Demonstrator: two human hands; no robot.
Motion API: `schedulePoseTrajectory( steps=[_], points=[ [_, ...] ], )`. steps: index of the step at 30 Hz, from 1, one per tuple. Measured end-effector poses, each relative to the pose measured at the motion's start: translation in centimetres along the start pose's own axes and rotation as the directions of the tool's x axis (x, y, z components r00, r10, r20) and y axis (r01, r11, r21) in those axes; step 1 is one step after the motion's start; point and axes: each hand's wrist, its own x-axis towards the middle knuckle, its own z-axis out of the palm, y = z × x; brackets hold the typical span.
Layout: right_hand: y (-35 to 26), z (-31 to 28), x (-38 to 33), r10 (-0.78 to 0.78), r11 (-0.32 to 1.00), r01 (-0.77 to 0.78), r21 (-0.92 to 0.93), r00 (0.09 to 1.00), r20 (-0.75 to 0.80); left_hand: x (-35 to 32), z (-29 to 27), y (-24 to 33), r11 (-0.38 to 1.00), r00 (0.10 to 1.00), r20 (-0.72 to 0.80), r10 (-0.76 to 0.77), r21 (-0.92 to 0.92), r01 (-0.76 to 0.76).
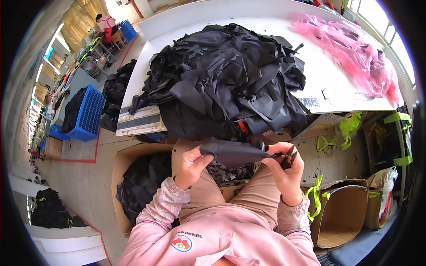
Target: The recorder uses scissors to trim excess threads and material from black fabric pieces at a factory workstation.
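I sit at a white table (337,95) and hold a black fabric piece (233,153) over my lap. My left hand (191,164) pinches its left end. My right hand (286,166) grips the right end together with a small dark tool, probably snips (289,156). A large heap of black fabric pieces (226,77) lies on the table just beyond my hands.
Pink plastic bags (355,51) lie at the table's far right. A cardboard box of black fabric (142,184) stands at my left, an open box (341,213) at my right. A blue crate (88,113) sits on the floor; a person (106,22) works far off.
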Motion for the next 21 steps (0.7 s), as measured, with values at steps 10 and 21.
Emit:
schedulePoseTrajectory(
  steps=[10, 21],
  points=[
    [0.9, -0.5, 0.3, 0.023, 0.980, -0.040, -0.197, 0.996, -0.089, 0.8, 1.7, 1.3, 1.000, 0.996, -0.086, -0.007, -0.013, 0.006],
    [-0.4, 6.0, 0.8, -0.076, 0.962, 0.094, -0.255, 0.994, 0.078, 1.3, 3.4, 0.7, 0.977, 0.992, -0.130, 0.004, 0.212, 0.024]
  ],
)
